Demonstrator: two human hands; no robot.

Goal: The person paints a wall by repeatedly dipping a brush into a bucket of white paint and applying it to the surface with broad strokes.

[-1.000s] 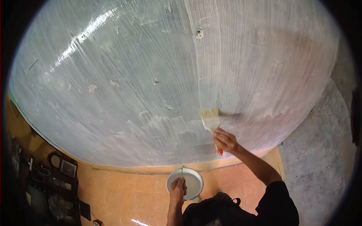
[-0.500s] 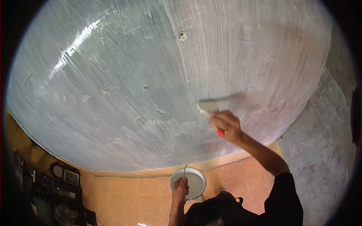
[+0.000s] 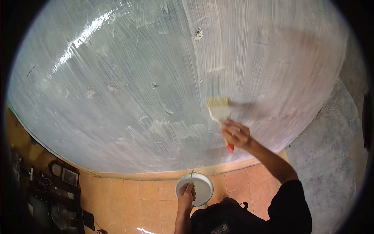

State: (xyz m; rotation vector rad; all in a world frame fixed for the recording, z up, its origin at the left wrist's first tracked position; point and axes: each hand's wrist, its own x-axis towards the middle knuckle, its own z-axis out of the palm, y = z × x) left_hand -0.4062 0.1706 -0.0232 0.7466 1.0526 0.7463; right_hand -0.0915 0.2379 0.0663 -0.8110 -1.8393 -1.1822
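My right hand (image 3: pixel 236 133) is closed around the handle of a wide paintbrush (image 3: pixel 220 111) with a red handle end. The pale bristles point up against the wall (image 3: pixel 156 70), which is streaked with whitish coating. Low in the view, my left hand (image 3: pixel 186 192) grips the thin handle (image 3: pixel 191 178) of a round bucket (image 3: pixel 204 188). Pale liquid fills part of the bucket.
Orange floor tiles (image 3: pixel 128 191) run along the foot of the wall. Dark furniture with a framed picture (image 3: pixel 70 177) and a fan (image 3: pixel 61 216) stands at the lower left. A grey patchy surface (image 3: pixel 323 152) lies at the right.
The brush has turned so that its broad face and bristles now show, with its red end lower. My left hand still holds the bucket. The view has shifted slightly.
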